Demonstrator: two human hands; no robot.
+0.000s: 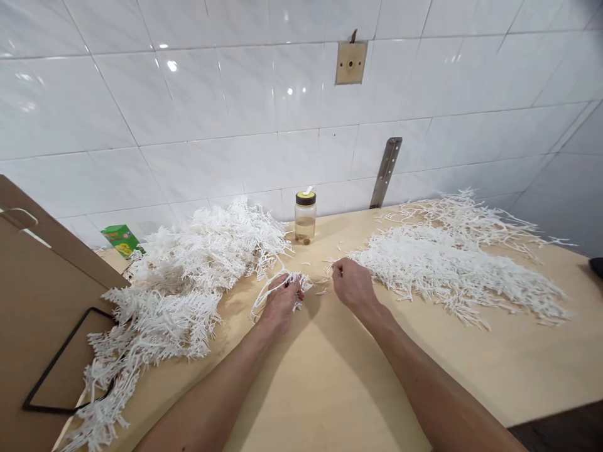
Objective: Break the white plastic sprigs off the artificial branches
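Observation:
My left hand (281, 301) is closed around a white branched strand (260, 300), thin and plastic-looking, whose stem loops out to the left of the wrist. Small twig-like tips of it stick out past the fingers. A short way to the right, my right hand (352, 282) has its fingers pressed together in a pinch; whatever they hold is hidden. Small white loose pieces (322, 291) lie on the table between the hands. On the left rises a large tangled heap of white branched strands (211, 251). To the right spreads a flatter pile of white twig-like pieces (447, 267).
Behind the hands stands a lidded jar (305, 227) with liquid in it. A cardboard box (42, 301) borders the left side, near a green packet (120, 240). The wooden table (306, 389) meets a tiled wall with a metal bracket (386, 172).

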